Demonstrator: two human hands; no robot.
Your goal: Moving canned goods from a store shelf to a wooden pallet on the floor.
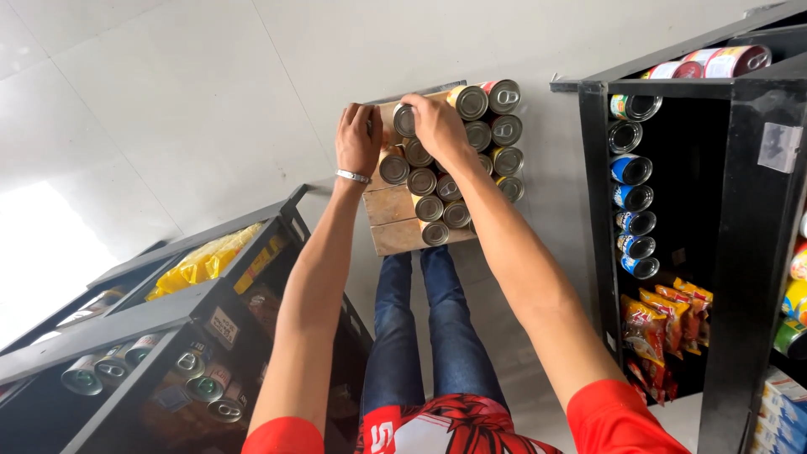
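Down on the floor, both hands over a cardboard tray (395, 220) packed with tin cans (437, 181). Right hand (437, 126) closed on one can (404, 120) at the tray's far corner; left hand (358, 139) just beside it, fingers curled over the far edge, grip on anything unclear. Black shelves (672, 210) of more cans well off to the right.

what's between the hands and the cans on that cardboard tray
Nothing visible. The right hand already rests on a can at the tray's far corner, and the left hand lies on the cardboard tray edge beside it. The other cans stand packed to the right, not in the way.
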